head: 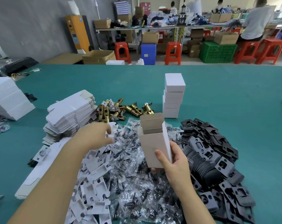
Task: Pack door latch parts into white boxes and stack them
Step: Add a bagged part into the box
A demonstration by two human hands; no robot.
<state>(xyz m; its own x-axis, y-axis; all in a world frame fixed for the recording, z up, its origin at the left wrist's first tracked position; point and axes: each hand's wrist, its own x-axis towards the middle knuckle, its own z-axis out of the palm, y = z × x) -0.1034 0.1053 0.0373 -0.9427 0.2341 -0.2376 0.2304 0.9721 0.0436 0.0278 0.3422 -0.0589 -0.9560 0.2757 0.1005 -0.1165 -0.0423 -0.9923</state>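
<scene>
Right hand (pixel 174 160) grips the open box (pixel 154 146) upright; left hand (pixel 95 135) pinches a white insert (pixel 110 135), box at its three o'clock.

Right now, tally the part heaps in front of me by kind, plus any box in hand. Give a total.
Heap of brass latch bolts: 1
Heap of black strike plates: 1
Heap of bagged screws: 1
Heap of white card inserts: 1
Open white box, held in the right hand: 1
Total: 5
</scene>
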